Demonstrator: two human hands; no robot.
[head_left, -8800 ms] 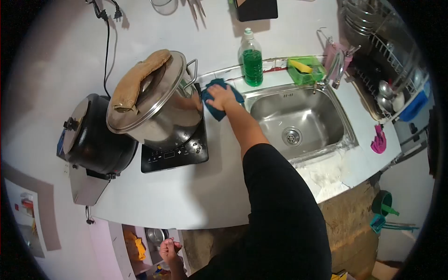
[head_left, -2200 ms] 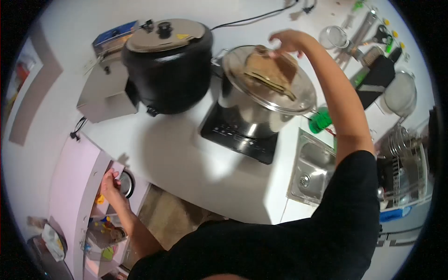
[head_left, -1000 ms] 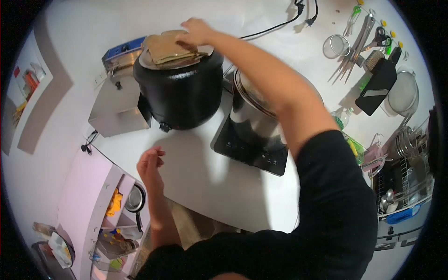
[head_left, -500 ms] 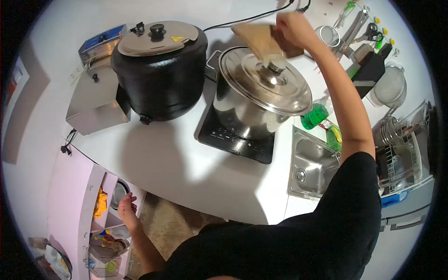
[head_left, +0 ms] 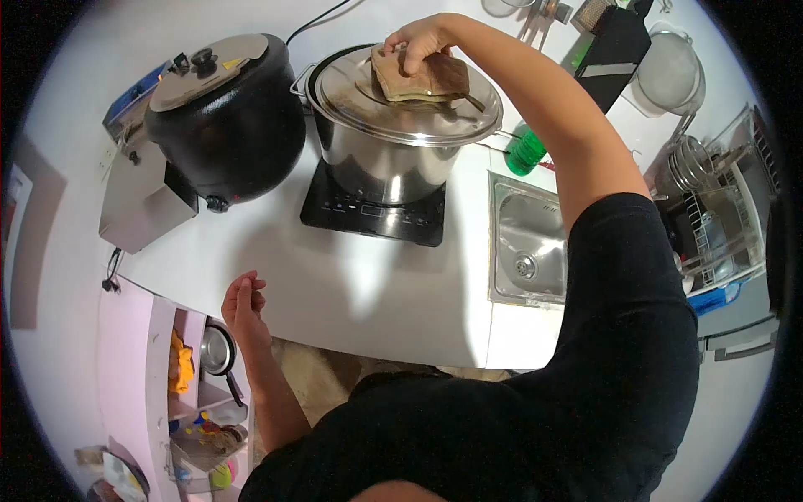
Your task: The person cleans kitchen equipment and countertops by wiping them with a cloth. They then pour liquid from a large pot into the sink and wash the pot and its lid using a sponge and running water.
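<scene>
Currently, right hand (head_left: pixel 421 40) is gripping the folded brown cloth (head_left: pixel 422 81) atop the steel pot (head_left: pixel 381 167) lid (head_left: pixel 345 102); spreading fingers evenly would likely steady it. Left hand (head_left: pixel 244 308) is hanging loosely curled, seemingly empty.

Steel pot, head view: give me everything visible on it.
The steel pot looks large and shiny, standing upright on the black hob. A broad, shiny metal lid covers its top. A loop handle sticks out at the left. The right hand holds a brown cloth over the lid's middle, apparently touching it. The pot's contents are hidden.
</scene>
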